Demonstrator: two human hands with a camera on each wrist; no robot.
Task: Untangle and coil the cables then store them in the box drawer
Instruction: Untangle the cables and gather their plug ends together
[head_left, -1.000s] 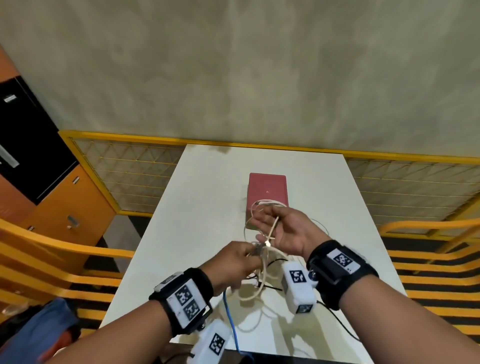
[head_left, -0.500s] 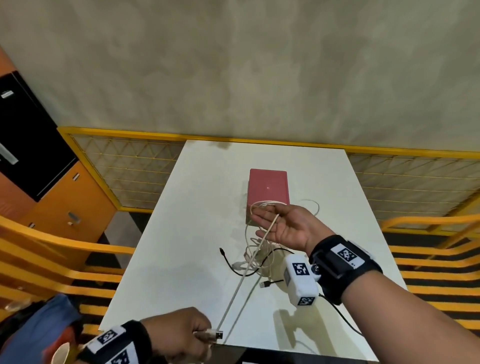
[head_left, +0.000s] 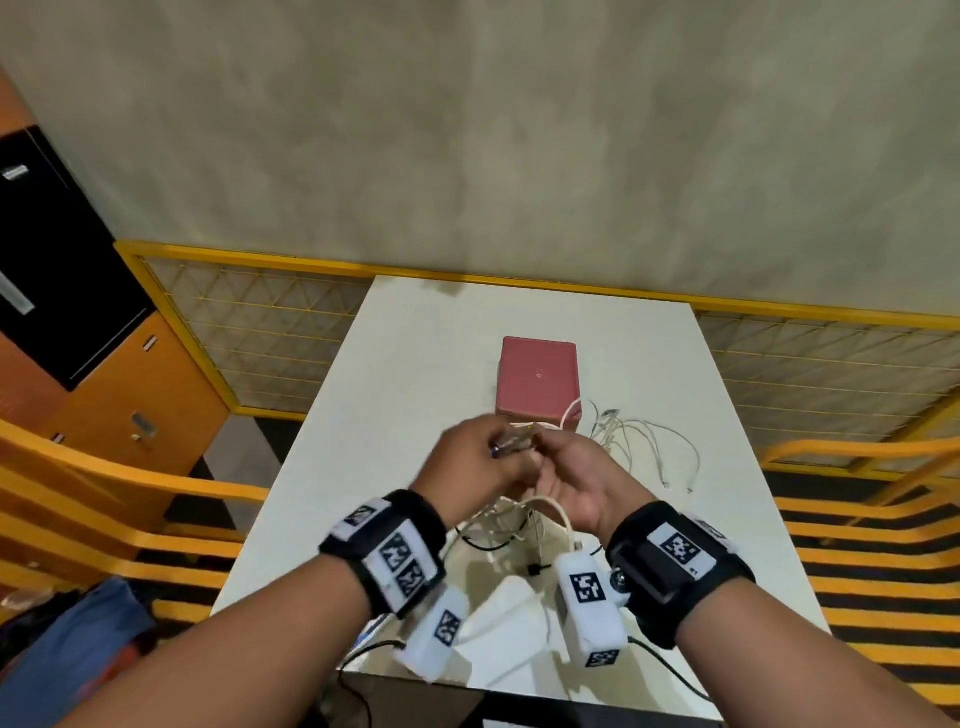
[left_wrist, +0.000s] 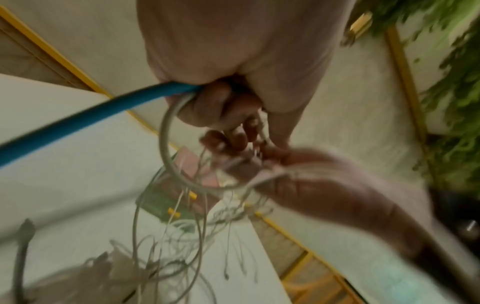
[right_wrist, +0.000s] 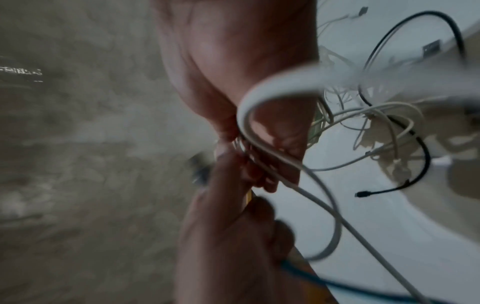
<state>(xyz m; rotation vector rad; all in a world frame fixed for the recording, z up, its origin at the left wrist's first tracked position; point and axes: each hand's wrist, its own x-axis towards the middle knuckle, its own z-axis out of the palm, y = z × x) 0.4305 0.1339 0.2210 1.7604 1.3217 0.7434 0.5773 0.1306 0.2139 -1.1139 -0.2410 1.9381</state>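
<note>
Holding my two hands together above the white table (head_left: 395, 364), I have the white cable (right_wrist: 270, 158) caught between them. My left hand (head_left: 470, 462) is curled, fingers wrapped round a loop of that cable (a blue cable (left_wrist: 85, 117) also runs out from under the same fist, as the left wrist view shows). My right hand (head_left: 576, 475) sits just beside it, palm turned up, its fingers bent over several strands of the white cable that cross the palm. The two sets of fingertips touch at a small connector (head_left: 511, 444), which is too blurred to name.

From my hands the white cable drops in a curve to the table, where it joins a loose heap of pale cables (head_left: 506, 522) lying directly under my wrists. A thin black cable (right_wrist: 405, 131) threads through that heap, and its plug end lies free on the tabletop. Well apart from the heap, on the right side of the table, a second tangle of thin white wires (head_left: 639, 441) spreads out flat.

The red box (head_left: 537, 376) stands on the table beyond my hands, near the middle; I cannot tell from here whether its drawer is open. Yellow railings (head_left: 104, 467) flank the table on both sides.
</note>
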